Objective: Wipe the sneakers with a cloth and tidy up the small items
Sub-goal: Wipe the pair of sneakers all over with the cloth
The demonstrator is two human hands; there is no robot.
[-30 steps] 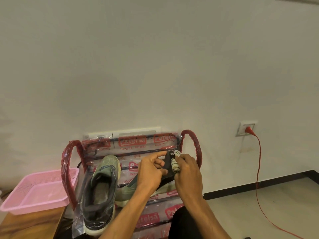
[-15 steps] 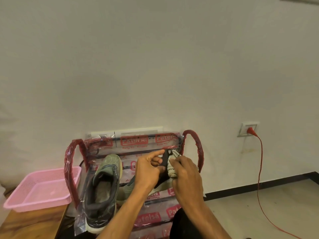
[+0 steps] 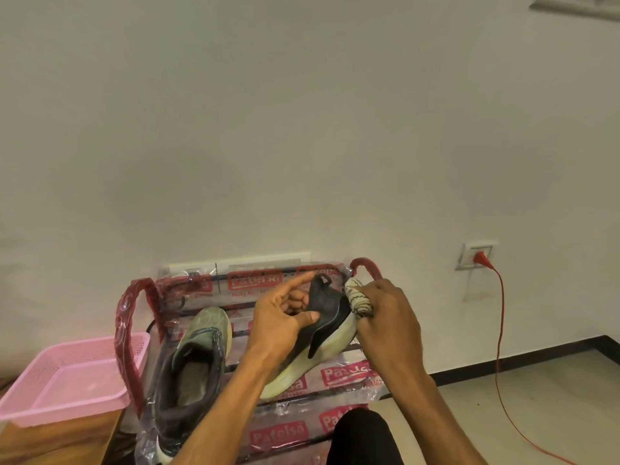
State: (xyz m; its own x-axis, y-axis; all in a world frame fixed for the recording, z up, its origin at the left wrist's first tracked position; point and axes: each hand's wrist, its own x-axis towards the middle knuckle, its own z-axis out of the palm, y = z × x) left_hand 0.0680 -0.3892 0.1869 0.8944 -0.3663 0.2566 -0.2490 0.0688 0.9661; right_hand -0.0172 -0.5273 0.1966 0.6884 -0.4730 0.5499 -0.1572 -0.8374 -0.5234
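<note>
Plain white wall behind, black skirting along the tile floor, wall socket (image 3: 476, 257) on the right w/ a red plug and red cable (image 3: 499, 330) trailing down to the floor. Low shoe rack (image 3: 345, 375) against the wall, still in clear plastic w/ red "Patelsa" labels, red-wrapped side loops. Left of it, a wooden worktop (image 3: 57, 437) carries a pink mesh basket (image 3: 67, 409); can't tell if anything's in it. One sneaker (image 3: 198, 360), green toe and dark collar, lies on the rack's left side, toe toward the wall, opening up. The held sneaker (image 3: 327, 317) is lifted above the rack's right half, heel up, pale sole facing right/down, toe end low near the rack. Left hand (image 3: 281, 317) grips it at the heel collar: thumb pressed on the dark side panel, index finger sticking out straight, other fingers curled into the opening. Right hand (image 3: 389, 317) is curled round a bunched whitish cloth (image 3: 359, 298) w/ dark stitching, pressed against the back of the heel. Dark-clad knee (image 3: 365, 434) at bottom centre, in front of the rack.
</note>
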